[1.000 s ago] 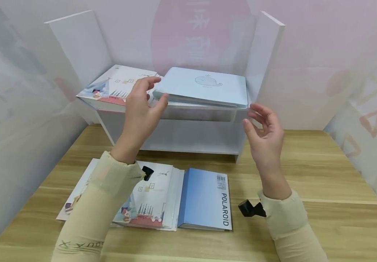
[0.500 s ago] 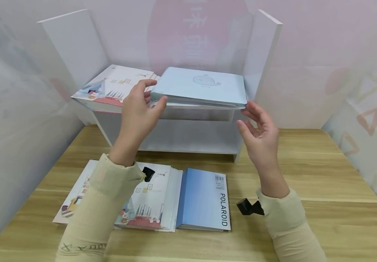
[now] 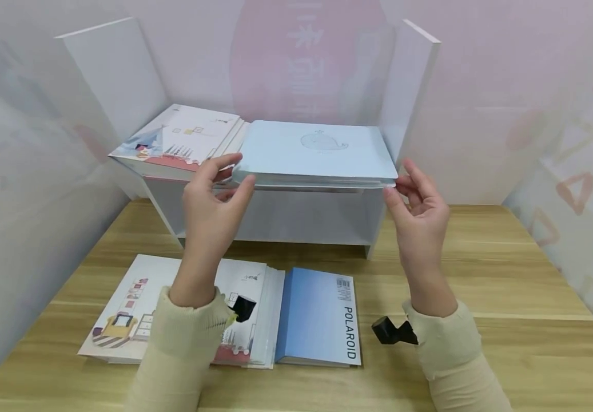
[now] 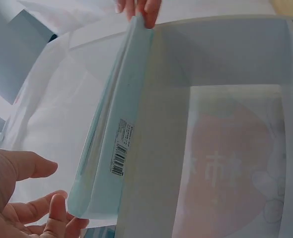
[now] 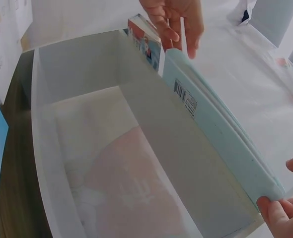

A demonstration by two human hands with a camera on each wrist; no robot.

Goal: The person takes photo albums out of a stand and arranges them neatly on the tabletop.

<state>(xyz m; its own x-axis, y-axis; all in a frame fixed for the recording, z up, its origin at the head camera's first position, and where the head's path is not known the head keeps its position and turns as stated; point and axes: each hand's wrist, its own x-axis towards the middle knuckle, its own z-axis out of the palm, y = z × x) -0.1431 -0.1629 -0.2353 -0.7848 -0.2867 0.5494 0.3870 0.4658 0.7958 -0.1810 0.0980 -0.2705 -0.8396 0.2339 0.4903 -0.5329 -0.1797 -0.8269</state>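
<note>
Above a wooden table (image 3: 507, 269), a person holds a pale blue album (image 3: 317, 151) level between both hands, over the front edge of the top board of a white shelf unit (image 3: 275, 214). The left hand (image 3: 211, 209) pinches the album's near left corner, thumb under and fingers curled over it; the right hand (image 3: 422, 209) pinches the near right corner the same way. The album thus spans the gap between the two grips, its whale-marked cover facing up. The left wrist view shows a barcode sticker on its underside and the opposite hand's fingertips (image 4: 141, 10) at its far end; the right wrist view shows its stacked page edges running from one hand to the other.

Just left of the album on the top board lies an illustrated book (image 3: 180, 140), touching or nearly touching it; the exact contact cannot be made out. The shelf's lower compartment, open at the front, shows nothing inside that can be distinguished. Upright white panels stand at either end of the unit.

On the table, below the hands, lie an illustrated album (image 3: 136, 303) with loose white pages and, pressed against its right side, a blue book marked POLAROID (image 3: 319, 315). The left forearm and sleeve cover part of the illustrated album. Small black devices sit at both wrists.
</note>
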